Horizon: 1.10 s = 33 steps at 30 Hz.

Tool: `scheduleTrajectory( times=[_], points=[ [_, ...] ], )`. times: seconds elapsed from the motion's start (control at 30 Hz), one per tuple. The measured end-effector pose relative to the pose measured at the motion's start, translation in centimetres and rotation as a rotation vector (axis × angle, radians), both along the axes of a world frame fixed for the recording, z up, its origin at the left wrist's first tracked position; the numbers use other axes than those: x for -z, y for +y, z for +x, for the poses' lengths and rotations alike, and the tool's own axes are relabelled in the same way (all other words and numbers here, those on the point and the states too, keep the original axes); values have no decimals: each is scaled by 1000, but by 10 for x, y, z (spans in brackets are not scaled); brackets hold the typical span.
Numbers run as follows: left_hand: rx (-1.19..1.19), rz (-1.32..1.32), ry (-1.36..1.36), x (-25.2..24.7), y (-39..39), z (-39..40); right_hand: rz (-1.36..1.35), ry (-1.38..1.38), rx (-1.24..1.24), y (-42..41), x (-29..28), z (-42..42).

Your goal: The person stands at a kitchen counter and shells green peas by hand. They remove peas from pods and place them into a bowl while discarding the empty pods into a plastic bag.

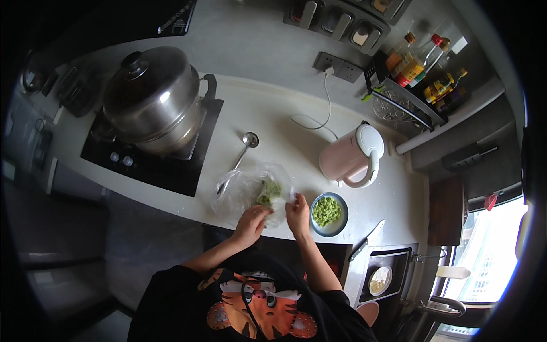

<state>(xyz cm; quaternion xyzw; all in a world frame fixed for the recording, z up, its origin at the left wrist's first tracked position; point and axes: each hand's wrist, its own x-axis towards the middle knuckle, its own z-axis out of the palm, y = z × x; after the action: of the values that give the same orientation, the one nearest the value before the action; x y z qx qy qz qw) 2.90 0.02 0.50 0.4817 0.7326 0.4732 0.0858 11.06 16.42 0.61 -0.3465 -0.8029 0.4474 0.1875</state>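
A clear plastic bag (239, 188) with green pieces (270, 192) inside lies on the counter in front of me. My left hand (252, 222) is at the bag's near side, its fingers curled onto the plastic close to the green contents. At the bag's right edge, my right hand (298, 213) pinches the plastic between thumb and fingers. Just right of that hand stands a blue-rimmed bowl (345, 222) partly filled with shelled green beans (327, 211). A metal ladle (250, 140) lies behind the bag, its dark handle end partly covered by the film.
A lidded steel steamer pot (149, 94) stands on the black cooktop (179, 175) at left. A pink electric kettle (344, 158) is behind the bowl, its cord plugged into the wall. A knife (368, 239) lies by the sink (395, 290), which holds a white bowl (380, 280).
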Motion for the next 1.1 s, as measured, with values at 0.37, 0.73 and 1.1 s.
scheduleTrajectory(
  times=[0.37, 0.73, 1.1],
  points=[
    [427, -148, 13, 26, 17, 34, -168, 11, -466, -19, -38, -23],
    [37, -286, -121, -19, 24, -51, 385, -418, -142, -8, 23, -78],
    [-3, -294, -562, -22, 20, -79, 103, 161, -233, -12, -10, -58]
  ],
)
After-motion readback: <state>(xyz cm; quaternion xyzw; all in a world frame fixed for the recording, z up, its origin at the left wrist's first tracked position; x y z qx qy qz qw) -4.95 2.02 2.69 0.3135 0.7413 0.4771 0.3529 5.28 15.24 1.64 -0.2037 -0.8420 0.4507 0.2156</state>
